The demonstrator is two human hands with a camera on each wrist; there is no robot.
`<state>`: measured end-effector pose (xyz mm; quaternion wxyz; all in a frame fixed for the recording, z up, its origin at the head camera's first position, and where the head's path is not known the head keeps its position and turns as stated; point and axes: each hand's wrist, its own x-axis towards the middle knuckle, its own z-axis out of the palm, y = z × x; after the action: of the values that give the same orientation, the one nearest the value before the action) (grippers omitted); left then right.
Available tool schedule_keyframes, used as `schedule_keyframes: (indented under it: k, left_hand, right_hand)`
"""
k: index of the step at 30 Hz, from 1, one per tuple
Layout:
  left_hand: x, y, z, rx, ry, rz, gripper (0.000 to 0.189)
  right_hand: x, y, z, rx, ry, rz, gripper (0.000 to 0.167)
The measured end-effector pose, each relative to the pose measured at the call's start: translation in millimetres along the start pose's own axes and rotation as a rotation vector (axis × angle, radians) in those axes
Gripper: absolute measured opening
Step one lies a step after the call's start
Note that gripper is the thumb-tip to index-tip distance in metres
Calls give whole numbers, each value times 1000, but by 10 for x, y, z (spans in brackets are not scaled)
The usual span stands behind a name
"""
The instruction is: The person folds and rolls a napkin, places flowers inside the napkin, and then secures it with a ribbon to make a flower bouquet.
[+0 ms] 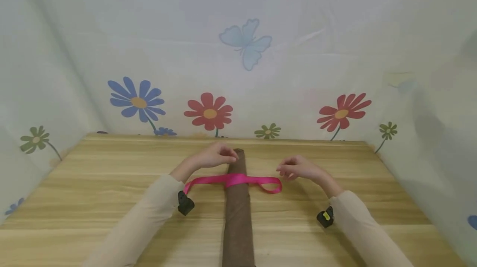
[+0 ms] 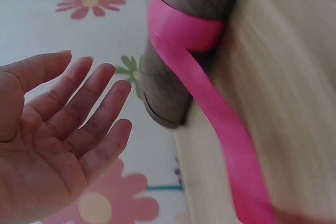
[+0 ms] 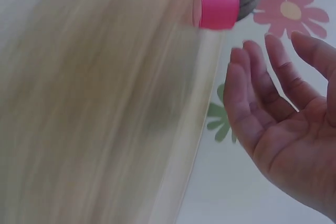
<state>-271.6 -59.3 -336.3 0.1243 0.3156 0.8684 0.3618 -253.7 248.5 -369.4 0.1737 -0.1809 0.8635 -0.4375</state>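
A long brown fabric roll (image 1: pixel 238 221) lies lengthwise on the table, pointing away from me. Around its far part goes a bright pink ribbon (image 1: pixel 236 179), with one tail stretching left and a looped tail to the right. My left hand (image 1: pixel 214 155) hovers by the roll's far end, above the ribbon's left tail; in the left wrist view its fingers (image 2: pixel 92 108) are loosely bent and hold nothing. To the right of the ribbon loop, my right hand (image 1: pixel 299 167) is raised with relaxed fingers (image 3: pixel 273 87) and nothing in them.
The wooden table (image 1: pixel 316 225) reaches back to a white curtain (image 1: pixel 171 51) printed with flowers and a butterfly. Curtain also hangs at the left and right sides. Small black wrist cameras sit at both sleeves, one being the left camera (image 1: pixel 185 203).
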Motion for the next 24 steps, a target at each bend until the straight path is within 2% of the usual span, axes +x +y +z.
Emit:
schedule_keyframes:
  k: [5, 11, 21, 24]
  left_hand:
    - [-158, -182, -9, -9, -18, 0, 23]
    - [-271, -330, 27, 26, -17, -39, 22]
    - [-269, -487, 114, 91, -35, -77, 25]
    - [-247, -509, 147, 117, -43, -63, 23]
  right_hand:
    - [99, -63, 112, -71, -16, -16, 23]
    - [161, -128, 226, -236, -40, -29, 16]
    - [175, -149, 323, -338, -27, -24, 14]
    - [158, -151, 325, -383, -19, -10, 14]
